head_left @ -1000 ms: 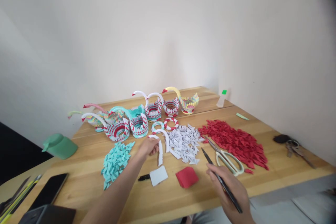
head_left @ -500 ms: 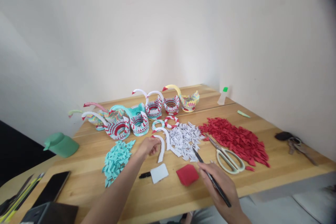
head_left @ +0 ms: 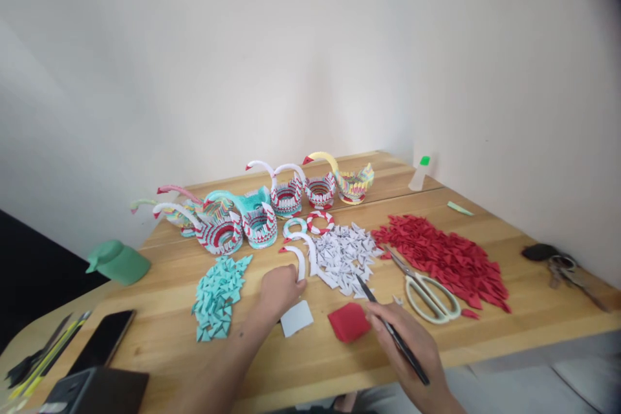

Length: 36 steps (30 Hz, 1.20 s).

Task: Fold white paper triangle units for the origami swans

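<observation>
Left hand [head_left: 281, 291] has shifted down the white curved piece [head_left: 301, 264], apparently pinching its lower end, red tip [head_left: 283, 250] exposed beyond the grip; right hand [head_left: 414, 339] holds a black pen [head_left: 365, 288].

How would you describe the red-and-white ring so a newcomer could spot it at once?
On the wooden table, find the group of paper swans. Just in front of them, behind the white paper pile, lies the ring. Its red blocks set it apart from the turquoise-and-white ring to its left.
</observation>
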### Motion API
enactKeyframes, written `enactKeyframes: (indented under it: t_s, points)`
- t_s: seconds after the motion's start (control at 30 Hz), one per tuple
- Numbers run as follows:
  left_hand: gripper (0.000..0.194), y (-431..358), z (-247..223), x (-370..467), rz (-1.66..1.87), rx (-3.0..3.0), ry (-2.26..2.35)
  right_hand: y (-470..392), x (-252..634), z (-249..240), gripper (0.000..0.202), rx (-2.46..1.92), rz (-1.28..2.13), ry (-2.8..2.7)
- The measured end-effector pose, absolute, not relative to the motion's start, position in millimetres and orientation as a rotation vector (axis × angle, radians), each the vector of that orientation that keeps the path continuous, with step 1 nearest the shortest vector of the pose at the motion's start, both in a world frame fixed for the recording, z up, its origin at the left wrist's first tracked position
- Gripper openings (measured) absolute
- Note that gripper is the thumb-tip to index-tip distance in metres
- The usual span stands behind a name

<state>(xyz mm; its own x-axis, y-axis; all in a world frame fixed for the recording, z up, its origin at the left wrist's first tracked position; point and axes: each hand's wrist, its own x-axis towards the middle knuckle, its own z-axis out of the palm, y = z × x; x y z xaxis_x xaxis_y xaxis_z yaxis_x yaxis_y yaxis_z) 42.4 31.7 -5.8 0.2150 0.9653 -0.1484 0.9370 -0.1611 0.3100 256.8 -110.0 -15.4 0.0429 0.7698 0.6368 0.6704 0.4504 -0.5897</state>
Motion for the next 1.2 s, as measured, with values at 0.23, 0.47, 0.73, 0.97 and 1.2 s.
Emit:
enactKeyframes:
  t_s: [0.23,0.47,0.73,0.97,1.2]
  points:
    - [0.022,13,2,28,0.108,2.152,1.858,-110,261,-21,0.022,-1.248,0.131,-1.688]
    - [0.028,26,12,47,0.13,2.24,1.902,-108,254,-11,0.021,-1.239,0.169,-1.697]
    - [0.042,29,25,57,0.186,2.265,1.811,-110,252,-11,0.022,-1.242,0.169,-1.719]
    - [0.054,-46,19,86,0.529,1.378,0.781,-105,236,7,0.029,-1.047,0.057,-1.791]
    - [0.033,-57,13,90,0.58,0.885,0.67,-105,226,7,0.04,-1.102,-0.016,-1.69]
